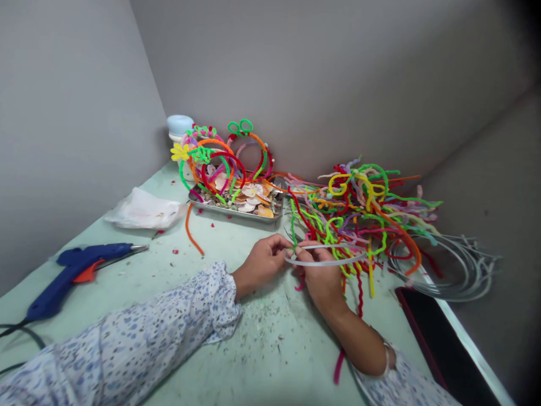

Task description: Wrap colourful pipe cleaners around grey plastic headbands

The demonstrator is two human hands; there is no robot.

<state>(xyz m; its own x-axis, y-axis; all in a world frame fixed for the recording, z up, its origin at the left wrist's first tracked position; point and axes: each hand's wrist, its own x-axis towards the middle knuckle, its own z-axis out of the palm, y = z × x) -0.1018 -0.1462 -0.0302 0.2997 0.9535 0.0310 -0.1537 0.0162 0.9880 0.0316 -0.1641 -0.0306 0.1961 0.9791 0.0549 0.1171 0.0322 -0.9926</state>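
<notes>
A clear plastic headband (333, 263) is pinched in my right hand (323, 282), its curve reaching off to the right. A green pipe cleaner (293, 223) stands up from one end of the band, where the fingertips of both hands meet. My left hand (262, 264) is closed on the pipe cleaner at that end; its exact grip is partly hidden by the fingers. Just behind the hands lies a tangled heap of colourful pipe cleaners (350, 206). More clear headbands (459, 276) lie stacked at the right.
A metal tray (236, 212) of shells stands at the back, with pipe-cleaner-wrapped headbands (222, 160) on it and a blue-lidded container (180, 125) behind. A blue glue gun (80, 270), a plastic bag (146, 208) and a dark phone-like slab (443, 344) lie around.
</notes>
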